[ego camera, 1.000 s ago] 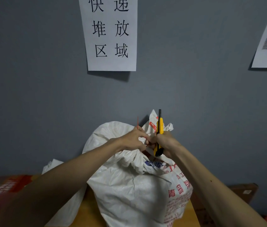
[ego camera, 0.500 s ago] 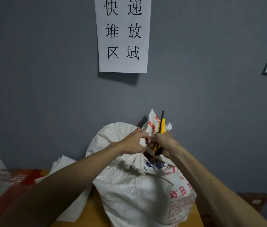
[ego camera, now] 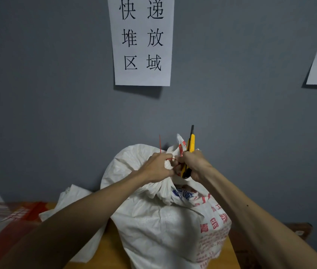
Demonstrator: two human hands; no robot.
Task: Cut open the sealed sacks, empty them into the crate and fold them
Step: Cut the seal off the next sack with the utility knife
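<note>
Cutting step: left hand (ego camera: 158,167) grips the bunched neck of the sack (ego camera: 163,226), right hand (ego camera: 195,165) curls round the yellow knife (ego camera: 191,145) beside the red tie (ego camera: 170,159); next, probably slice that tie, blade away from skin

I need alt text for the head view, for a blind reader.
The left hand grips the bunched neck of a white woven plastic sack, closed with a thin red tie; the right hand holds a yellow-and-black utility knife beside it, pointing up.
</note>
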